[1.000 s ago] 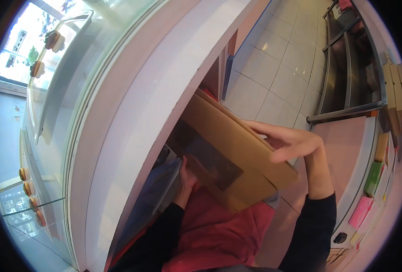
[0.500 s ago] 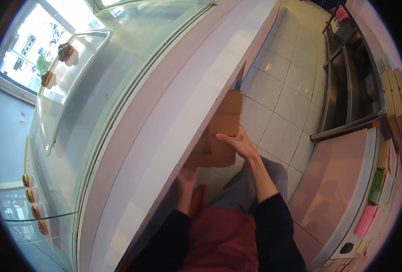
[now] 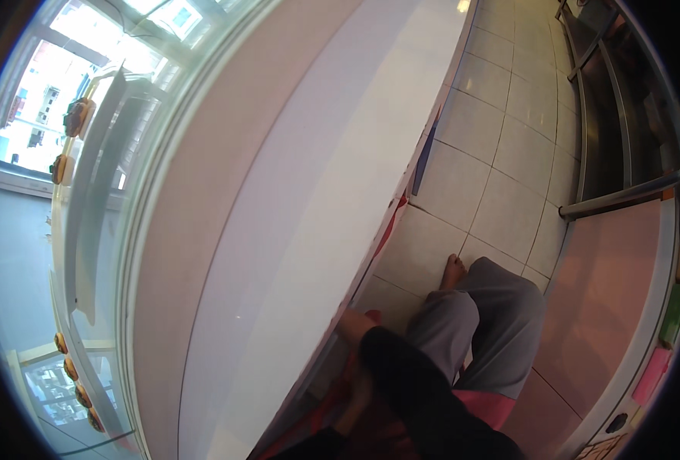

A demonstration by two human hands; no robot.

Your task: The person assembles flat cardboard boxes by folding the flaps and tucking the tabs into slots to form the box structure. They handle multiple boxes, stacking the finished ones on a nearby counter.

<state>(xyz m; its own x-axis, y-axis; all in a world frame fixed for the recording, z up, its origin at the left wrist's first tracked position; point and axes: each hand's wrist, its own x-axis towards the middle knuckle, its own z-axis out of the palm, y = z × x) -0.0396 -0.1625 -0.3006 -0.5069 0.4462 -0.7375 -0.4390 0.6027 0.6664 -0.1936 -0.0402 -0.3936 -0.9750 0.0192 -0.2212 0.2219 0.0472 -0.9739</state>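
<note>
My right hand (image 3: 351,325) reaches in under the edge of the long white counter (image 3: 301,207). Only the wrist and the back part of the hand show, and its fingers are hidden behind that edge. Below it, in shadow, is my left hand (image 3: 360,392), close to my right forearm and partly covered by it. A dim red strip (image 3: 321,414) runs near the left hand; whether the hand touches it I cannot tell. What either hand holds, if anything, is out of sight.
Behind glass at the left, several doughnuts (image 3: 70,369) sit on trays. A pale tiled floor (image 3: 501,184) lies right of the counter. Farther right stand a dark metal shelf rack (image 3: 608,115) and a pink-topped cabinet (image 3: 608,284). My grey-trousered knees (image 3: 501,322) are bent beside the counter.
The brown cardboard box that my right hand held is out of view. Both hands have moved lower, toward the space beneath the counter, and my body leans closer to it.
</note>
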